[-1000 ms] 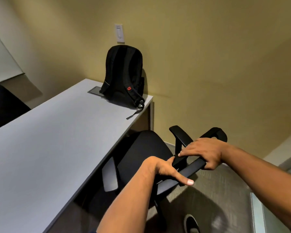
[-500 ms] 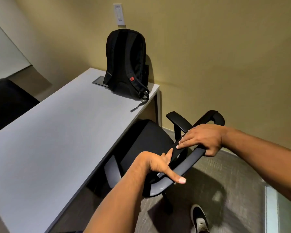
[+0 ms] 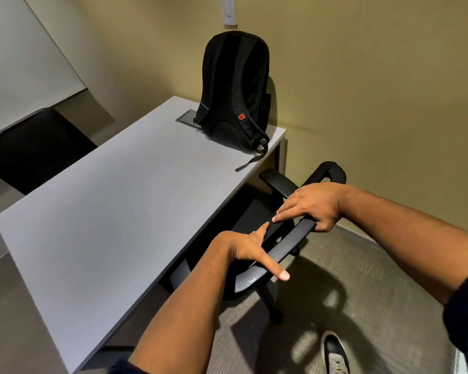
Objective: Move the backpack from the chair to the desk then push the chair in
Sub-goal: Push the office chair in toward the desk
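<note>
Both hands sit on the top edge of the chair (image 3: pixel 289 238) back: the left hand (image 3: pixel 250 248) lies spread against it, thumb pointing out, and the right hand (image 3: pixel 312 205) curls over the rail, fingers closed round it. The backpack (image 3: pixel 234 85) stands upright on the worktop (image 3: pixel 114 211), well beyond both hands, against the wall. Push evenly with both so the seat slides straight under. The chair's base and most of the seat are hidden, so clearance is hard to judge.
</note>
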Motion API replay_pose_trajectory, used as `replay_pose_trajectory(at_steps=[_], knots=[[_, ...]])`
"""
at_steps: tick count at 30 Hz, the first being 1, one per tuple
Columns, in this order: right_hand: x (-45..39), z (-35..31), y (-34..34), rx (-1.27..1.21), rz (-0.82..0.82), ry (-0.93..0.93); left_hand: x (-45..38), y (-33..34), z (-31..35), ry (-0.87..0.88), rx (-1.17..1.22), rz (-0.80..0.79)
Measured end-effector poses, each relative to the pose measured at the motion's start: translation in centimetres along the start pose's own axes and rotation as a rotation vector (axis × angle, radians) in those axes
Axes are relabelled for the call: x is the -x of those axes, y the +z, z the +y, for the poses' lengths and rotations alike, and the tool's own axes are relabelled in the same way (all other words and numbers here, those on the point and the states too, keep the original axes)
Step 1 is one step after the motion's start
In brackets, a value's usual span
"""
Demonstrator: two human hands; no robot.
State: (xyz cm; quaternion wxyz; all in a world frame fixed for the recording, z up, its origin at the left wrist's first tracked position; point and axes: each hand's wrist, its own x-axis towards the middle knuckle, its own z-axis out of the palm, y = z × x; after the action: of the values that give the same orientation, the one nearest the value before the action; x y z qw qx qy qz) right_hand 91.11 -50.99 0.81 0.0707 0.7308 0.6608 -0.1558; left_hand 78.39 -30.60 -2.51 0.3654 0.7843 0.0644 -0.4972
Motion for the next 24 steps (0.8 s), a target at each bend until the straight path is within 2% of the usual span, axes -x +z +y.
replay_pose_trajectory(at_steps=[2, 5, 8, 13, 24], knots=[[-1.5, 0.1, -0.7, -0.030, 0.011, -0.001, 0.5, -0.3, -0.6, -0.012, 0.038, 0.071], [-3.8, 0.6, -1.3, -0.028, 0.025, 0.021, 0.9, -0.3, -1.5, 0.001, 0.085, 0.259], [-6.2, 1.2, -1.4, -0.006, 0.019, 0.031, 1.5, -0.3, -2.1, -0.001, 0.016, 0.460], [-10.1, 2.0, -2.0, 0.029, -0.013, 0.075, 2.0, 0.6, -1.2, -0.208, -0.169, 0.791], [-15.7, 1.6, -4.8, 0.042, -0.098, 0.159, 3.7, -2.0, -4.5, -0.107, -0.151, 1.005]])
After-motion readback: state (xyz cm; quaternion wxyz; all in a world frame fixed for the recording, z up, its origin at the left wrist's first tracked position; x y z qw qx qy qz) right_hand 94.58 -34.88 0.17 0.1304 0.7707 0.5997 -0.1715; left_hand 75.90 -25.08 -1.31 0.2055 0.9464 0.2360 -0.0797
